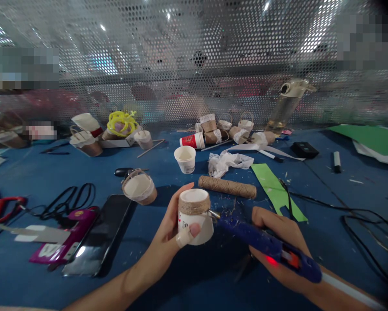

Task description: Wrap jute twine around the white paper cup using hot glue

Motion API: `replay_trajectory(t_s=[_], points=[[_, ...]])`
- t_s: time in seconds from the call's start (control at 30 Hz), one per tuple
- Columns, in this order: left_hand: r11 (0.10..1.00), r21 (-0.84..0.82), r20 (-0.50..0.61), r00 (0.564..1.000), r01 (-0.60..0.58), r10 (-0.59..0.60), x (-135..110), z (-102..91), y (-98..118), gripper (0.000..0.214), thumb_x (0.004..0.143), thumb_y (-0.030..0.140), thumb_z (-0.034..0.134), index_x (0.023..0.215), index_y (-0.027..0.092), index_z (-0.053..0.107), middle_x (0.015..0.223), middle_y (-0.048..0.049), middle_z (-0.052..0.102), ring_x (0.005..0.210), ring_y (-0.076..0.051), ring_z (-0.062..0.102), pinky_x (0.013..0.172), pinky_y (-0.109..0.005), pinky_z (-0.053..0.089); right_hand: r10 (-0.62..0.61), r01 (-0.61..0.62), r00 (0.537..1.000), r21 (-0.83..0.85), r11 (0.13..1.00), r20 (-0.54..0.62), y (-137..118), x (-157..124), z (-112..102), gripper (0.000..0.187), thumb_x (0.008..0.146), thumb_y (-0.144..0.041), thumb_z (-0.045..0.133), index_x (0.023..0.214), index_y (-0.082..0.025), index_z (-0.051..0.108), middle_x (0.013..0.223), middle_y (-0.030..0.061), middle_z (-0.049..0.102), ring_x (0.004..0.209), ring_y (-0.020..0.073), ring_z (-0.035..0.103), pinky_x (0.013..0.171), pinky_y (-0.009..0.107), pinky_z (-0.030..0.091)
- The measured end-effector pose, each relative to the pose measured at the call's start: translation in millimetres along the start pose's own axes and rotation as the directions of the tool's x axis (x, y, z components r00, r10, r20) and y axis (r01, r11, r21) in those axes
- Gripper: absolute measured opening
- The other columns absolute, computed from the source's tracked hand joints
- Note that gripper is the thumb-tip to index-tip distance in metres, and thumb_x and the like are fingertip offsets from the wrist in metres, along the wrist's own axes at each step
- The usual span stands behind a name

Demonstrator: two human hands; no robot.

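In the middle of the head view my left hand is wrapped around a white paper cup, held bottom up. A band of brown twine circles the cup near its upper end. My right hand grips a blue hot glue gun with a red light glowing on it. The gun's metal nozzle points left and meets the cup's side at the lower edge of the twine. Just behind the cup lies a spool of twine.
An upright paper cup, a small basket cup and crumpled white lace lie beyond. At left are a black phone and red-handled scissors. Green paper and black cable lie at right. A perforated metal screen stands behind.
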State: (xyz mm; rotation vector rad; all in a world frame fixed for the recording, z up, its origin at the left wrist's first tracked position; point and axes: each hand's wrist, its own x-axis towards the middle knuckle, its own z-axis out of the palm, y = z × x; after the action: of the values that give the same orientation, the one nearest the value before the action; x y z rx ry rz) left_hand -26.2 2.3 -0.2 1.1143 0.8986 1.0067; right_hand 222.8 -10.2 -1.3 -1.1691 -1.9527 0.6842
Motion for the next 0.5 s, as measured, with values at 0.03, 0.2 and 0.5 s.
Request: replay_trajectory(t_s=[0.03,0.2,0.5], points=[[1.0,0.004,0.013,1.0,0.009,-0.009,-0.3,-0.1,0.0,0.071,0.084,0.042,0.067,0.145,0.039,0.03,0.13,-0.0051,0.058,0.114,-0.028,0.055,0.095,-0.038,0.042,-0.017,0.017,1.0,-0.008,1.0,0.008,0.4,-0.4,-0.1,0.033,0.078,-0.013,0.058,0.071,-0.024,0.028,0.063,-0.0073,0.034,0.051,0.009,0.034,0.05,0.024,0.026],[0.999,-0.016,0.029,0.999,0.034,-0.034,-1.2,0.5,1.5,0.068,0.085,0.037,0.066,0.145,0.038,0.033,0.132,-0.0041,0.058,0.115,-0.028,0.055,0.099,-0.039,0.041,-0.044,0.045,0.999,-0.017,0.999,0.029,-0.8,-1.5,0.3,0.033,0.075,-0.01,0.057,0.073,-0.024,0.027,0.065,-0.007,0.034,0.052,0.0094,0.034,0.05,0.025,0.026],[0.998,-0.058,-0.014,1.0,0.014,-0.015,1.6,-2.0,-1.3,0.067,0.086,0.039,0.064,0.145,0.036,0.034,0.136,-0.0059,0.056,0.12,-0.03,0.053,0.099,-0.039,0.041,0.046,-0.046,0.999,0.09,0.995,0.001,-4.1,0.0,1.2,0.033,0.079,-0.013,0.057,0.07,-0.024,0.027,0.063,-0.007,0.031,0.051,0.0092,0.032,0.049,0.026,0.025]])
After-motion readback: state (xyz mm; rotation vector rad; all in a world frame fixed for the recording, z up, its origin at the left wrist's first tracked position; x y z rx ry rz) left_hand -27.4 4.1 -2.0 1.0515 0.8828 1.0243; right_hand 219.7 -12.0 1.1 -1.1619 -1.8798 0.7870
